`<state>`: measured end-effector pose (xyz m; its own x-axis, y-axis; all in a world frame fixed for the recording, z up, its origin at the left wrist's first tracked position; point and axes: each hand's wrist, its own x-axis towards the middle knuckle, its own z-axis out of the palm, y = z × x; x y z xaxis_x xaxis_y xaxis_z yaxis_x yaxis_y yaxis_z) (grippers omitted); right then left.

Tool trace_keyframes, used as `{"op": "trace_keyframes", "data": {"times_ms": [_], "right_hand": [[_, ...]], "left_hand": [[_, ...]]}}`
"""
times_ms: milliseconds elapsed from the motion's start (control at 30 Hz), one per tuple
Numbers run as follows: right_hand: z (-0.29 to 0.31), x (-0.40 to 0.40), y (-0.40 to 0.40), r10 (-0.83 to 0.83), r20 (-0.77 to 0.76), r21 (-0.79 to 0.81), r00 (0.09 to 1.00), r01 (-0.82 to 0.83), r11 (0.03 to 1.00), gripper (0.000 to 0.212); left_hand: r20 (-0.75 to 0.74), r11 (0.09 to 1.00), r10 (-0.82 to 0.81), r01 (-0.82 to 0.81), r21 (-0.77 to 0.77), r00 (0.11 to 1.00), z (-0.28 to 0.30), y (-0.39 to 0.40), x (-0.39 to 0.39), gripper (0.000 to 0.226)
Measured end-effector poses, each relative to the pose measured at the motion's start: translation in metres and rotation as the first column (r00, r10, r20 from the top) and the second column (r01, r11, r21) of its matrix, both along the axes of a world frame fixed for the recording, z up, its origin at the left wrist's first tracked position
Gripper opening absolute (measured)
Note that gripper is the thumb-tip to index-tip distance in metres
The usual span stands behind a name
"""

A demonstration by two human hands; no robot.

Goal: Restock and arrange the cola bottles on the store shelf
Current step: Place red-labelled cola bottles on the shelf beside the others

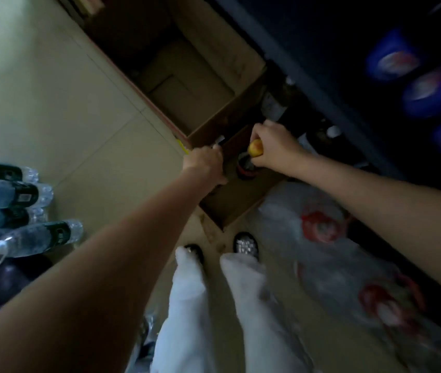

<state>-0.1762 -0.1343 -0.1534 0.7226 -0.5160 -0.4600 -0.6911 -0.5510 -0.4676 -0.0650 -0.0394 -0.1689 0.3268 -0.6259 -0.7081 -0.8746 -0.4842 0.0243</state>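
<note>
Both arms stretched down: left hand (205, 160) fist-gripping cardboard box (230, 195) edge, right hand (270, 145) clenched on yellow-capped bottle (255, 148) standing in box, w/ 3 blue-label bottles (391, 60) on shelf right, 4 water bottles (29, 238) lying left.

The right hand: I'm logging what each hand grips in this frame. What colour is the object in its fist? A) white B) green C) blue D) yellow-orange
D: the right hand curls round a yellow-orange handle-like object above the open cardboard box; what the object is cannot be told.
</note>
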Motion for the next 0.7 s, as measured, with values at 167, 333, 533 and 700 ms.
{"op": "trace_keyframes", "data": {"times_ms": [167,333,533,700], "right_hand": [[0.202,-0.038,-0.016,0.152,-0.076,-0.102,0.985,-0.159,0.982,0.034],[0.369,-0.118,0.001,0.064,-0.057,-0.255,0.996,-0.076,0.964,0.031],[0.536,-0.249,0.064,-0.317,0.165,-0.316,0.934,0.355,0.88,0.038],[0.608,-0.375,0.129,-0.651,0.533,-0.086,0.54,0.801,0.593,0.023]], "left_hand": [[-0.092,0.988,-0.093,0.081,-0.131,0.991,0.191,-0.033,-0.034,0.058],[0.014,0.885,-0.366,0.353,-0.305,0.931,0.359,-0.045,-0.075,0.054],[0.094,0.633,-0.55,0.487,-0.601,0.83,0.549,-0.031,-0.177,0.042],[0.152,0.389,-0.678,0.526,-0.756,0.719,0.648,-0.006,-0.293,0.025]]}}
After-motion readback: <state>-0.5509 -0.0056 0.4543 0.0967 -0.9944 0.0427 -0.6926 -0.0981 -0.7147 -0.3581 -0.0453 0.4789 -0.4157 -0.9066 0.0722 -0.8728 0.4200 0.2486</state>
